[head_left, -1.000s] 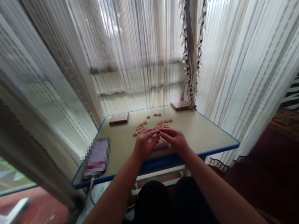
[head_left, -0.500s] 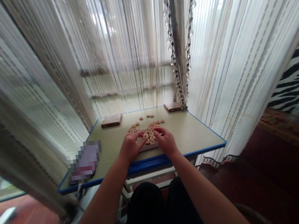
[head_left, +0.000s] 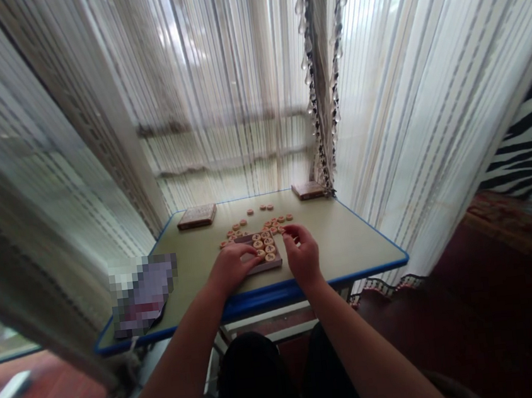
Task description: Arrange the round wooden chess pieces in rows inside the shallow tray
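Observation:
A shallow box [head_left: 273, 264] stands near the front edge of the table, with several round wooden Chinese chess pieces [head_left: 270, 249] in rows on its right side. My left hand [head_left: 232, 264] reaches over the box's left part, thumb and forefinger closed about a piece [head_left: 261, 254] in it; the hand hides that side. To the right of the box, my right hand [head_left: 302, 252] has its fingertips pinched at a loose piece [head_left: 281, 229] on the table. More loose pieces [head_left: 237, 227] lie scattered behind the box.
The pale table [head_left: 346, 235] has a blue edge. A flat brown patterned box [head_left: 197, 216] lies at the back left, and a similar one [head_left: 307, 190] at the back right. A blurred-out purple item [head_left: 147, 294] rests at the left corner. String curtains [head_left: 231, 101] hang behind.
My right hand has moved off the box's right side to a loose piece beside it, uncovering the box's right edge. My left hand stays at the box, slightly lower and further left.

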Action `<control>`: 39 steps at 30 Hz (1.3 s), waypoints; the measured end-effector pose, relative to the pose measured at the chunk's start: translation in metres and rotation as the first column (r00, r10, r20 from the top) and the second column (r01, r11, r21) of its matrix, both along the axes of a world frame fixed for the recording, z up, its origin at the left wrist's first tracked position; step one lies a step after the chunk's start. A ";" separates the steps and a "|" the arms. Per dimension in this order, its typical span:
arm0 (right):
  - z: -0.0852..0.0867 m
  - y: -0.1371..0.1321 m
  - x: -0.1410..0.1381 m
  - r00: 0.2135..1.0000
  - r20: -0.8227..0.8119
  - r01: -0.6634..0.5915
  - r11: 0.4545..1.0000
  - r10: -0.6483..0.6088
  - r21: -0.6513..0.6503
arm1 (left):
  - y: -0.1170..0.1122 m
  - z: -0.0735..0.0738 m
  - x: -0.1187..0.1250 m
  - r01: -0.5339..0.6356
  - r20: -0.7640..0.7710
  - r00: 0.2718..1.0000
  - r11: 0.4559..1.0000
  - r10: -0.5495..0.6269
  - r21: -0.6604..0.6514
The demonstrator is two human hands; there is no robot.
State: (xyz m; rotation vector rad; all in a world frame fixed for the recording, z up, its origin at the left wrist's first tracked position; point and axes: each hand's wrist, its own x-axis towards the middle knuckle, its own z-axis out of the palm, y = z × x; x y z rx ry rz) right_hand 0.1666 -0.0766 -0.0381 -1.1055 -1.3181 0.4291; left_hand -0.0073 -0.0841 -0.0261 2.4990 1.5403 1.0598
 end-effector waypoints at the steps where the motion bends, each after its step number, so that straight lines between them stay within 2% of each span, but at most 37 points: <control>1: 0.000 0.000 0.000 1.000 -0.012 0.003 1.000 -0.003 0.004 | 0.000 0.000 0.000 0.000 0.003 1.000 1.000 0.000 -0.005; 9: 0.000 -0.001 -0.002 0.997 -0.018 -0.072 0.997 0.073 0.002 | 0.003 -0.001 -0.001 0.021 -0.006 1.000 0.999 -0.021 -0.034; 15: 0.001 -0.004 -0.002 0.998 -0.043 -0.042 0.999 0.043 0.017 | 0.003 0.000 0.000 -0.019 -0.029 0.999 1.000 0.019 -0.004; 25: 0.002 -0.005 -0.002 0.998 -0.015 -0.063 0.996 0.064 0.061 | -0.001 0.004 0.002 -0.078 -0.043 0.996 0.996 0.075 -0.054; 39: 0.002 -0.004 -0.001 0.998 -0.009 -0.069 0.997 0.069 0.021 | -0.002 0.003 0.001 -0.081 0.014 0.996 0.991 0.083 -0.108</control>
